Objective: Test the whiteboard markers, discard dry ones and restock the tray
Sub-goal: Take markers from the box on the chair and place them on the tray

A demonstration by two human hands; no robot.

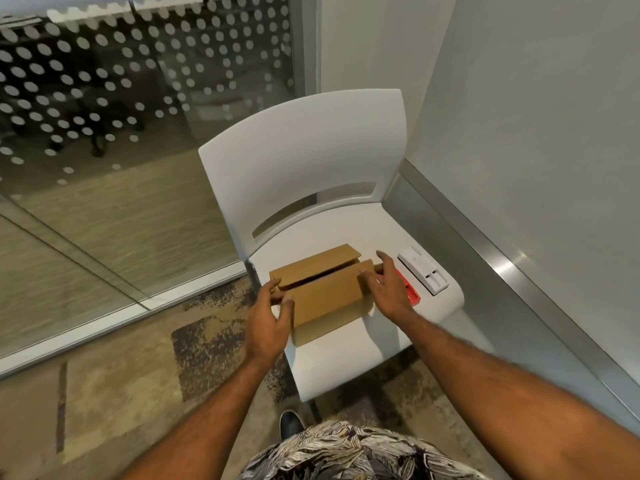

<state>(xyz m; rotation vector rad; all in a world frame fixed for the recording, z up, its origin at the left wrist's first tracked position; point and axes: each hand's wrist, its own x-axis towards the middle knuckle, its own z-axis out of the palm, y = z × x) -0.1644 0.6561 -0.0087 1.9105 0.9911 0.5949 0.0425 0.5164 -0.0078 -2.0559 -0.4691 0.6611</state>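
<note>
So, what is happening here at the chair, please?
A person stands over a white chair and holds a brown cardboard box that lies on the seat. The left hand grips its left end and the right hand its right end. The top flaps are partly open. To the right of the box lie a red item and a white item. No markers show.

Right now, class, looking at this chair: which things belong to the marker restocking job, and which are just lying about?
Job in hand:
cardboard box on the seat
left hand and right hand, each gripping one end of it

Lying about:
white chair
white plastic holder and red item beside the box (purpose unclear)
dotted glass wall
</note>
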